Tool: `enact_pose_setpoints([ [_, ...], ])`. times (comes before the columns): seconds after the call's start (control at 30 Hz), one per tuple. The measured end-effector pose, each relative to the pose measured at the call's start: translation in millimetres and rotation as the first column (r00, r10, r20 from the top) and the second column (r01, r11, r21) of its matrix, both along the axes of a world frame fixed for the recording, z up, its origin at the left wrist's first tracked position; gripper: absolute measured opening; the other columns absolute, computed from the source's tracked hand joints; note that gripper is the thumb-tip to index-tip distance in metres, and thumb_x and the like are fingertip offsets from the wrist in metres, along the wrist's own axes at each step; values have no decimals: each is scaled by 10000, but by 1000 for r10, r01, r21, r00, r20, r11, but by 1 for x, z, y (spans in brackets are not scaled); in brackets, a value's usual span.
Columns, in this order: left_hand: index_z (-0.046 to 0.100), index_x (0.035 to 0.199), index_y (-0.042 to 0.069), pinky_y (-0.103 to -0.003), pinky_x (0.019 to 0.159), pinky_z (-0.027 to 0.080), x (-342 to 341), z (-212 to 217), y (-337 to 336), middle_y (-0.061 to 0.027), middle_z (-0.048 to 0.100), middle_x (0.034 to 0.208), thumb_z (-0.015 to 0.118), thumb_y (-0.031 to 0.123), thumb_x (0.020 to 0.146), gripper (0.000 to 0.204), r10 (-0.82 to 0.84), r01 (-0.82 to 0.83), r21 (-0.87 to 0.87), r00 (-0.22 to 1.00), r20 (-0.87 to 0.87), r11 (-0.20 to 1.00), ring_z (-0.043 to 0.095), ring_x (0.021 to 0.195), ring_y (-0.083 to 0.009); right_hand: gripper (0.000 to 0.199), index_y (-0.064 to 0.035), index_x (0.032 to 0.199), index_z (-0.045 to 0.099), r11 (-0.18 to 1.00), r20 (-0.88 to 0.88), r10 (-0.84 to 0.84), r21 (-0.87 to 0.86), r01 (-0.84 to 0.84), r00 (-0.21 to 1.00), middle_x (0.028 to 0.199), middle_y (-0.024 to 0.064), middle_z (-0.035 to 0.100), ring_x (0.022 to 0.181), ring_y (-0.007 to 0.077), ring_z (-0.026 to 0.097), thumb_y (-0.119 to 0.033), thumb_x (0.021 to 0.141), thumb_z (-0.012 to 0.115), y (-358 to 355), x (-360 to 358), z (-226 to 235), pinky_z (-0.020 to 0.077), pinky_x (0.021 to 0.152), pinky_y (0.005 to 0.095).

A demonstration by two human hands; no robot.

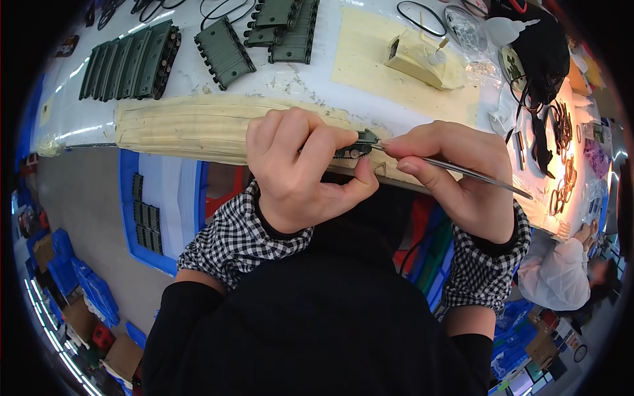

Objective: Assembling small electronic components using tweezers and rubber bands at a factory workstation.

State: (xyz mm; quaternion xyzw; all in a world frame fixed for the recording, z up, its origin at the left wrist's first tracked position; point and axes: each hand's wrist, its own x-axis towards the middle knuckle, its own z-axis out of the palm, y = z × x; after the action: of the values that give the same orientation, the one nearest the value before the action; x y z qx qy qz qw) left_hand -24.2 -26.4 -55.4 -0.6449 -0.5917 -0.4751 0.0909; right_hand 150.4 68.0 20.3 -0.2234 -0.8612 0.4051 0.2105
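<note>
My left hand (297, 158) pinches a small dark green toy tank part (356, 146) with little road wheels along its side. Thumb and forefinger close on it at the table's padded front edge. My right hand (462, 171) grips a slim, pointed metal tool (485, 177), whose kind I cannot tell for sure. Its tip meets or nearly meets the right end of the part; the fingertips hide the exact contact. Beyond my left hand lie more dark green toy tank parts: a row (131, 61) at far left, a smaller group (224, 53) and a stack (284, 30).
A yellowed block with a small white cup (422, 59) stands on a tan sheet (360, 49). Black cord loops (564, 158) and a black bag (541, 53) are at right. A blue tray (125, 204) holding green parts sits below the table's left edge. Another person (558, 274) sits at right.
</note>
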Motion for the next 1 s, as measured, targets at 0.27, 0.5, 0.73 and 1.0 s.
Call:
enact_pose_setpoints([
  [0.27, 608, 728, 107, -339, 622, 360, 0, 3, 1, -35, 485, 707, 718, 194, 524, 247, 17, -17, -22, 1000, 11, 1000, 484, 656, -230, 102, -8, 862, 670, 987, -28, 7, 162, -3, 1000, 759, 93, 669, 677, 207, 653, -110, 852, 679, -8, -2, 8, 494, 600, 285],
  [0.5, 601, 744, 67, -353, 640, 379, -8, 29, 22, -68, 501, 721, 708, 125, 533, 243, 4, -4, 19, 1000, -7, 1000, 476, 682, -247, 73, 14, 880, 599, 774, -363, -483, 250, 582, 797, 786, 91, 601, 728, 167, 557, -50, 911, 581, 13, 17, 11, 431, 662, 277],
  [0.73, 590, 739, 97, -346, 635, 356, -5, 36, 55, -38, 486, 726, 718, 169, 532, 254, 13, -13, 137, 1000, -6, 990, 468, 671, -227, 149, -47, 871, 656, 622, -210, -445, 627, 469, 871, 761, 79, 601, 773, 276, 560, -63, 744, 732, 54, -10, -9, 460, 670, 359],
  [1.0, 587, 748, 95, -347, 637, 361, -5, 28, 61, -43, 484, 730, 714, 171, 537, 258, 0, -5, 122, 999, 40, 992, 469, 677, -231, 142, -34, 814, 626, 640, -275, -457, 559, 527, 846, 731, 78, 590, 734, 263, 547, -26, 727, 737, 51, -8, -8, 442, 643, 353],
])
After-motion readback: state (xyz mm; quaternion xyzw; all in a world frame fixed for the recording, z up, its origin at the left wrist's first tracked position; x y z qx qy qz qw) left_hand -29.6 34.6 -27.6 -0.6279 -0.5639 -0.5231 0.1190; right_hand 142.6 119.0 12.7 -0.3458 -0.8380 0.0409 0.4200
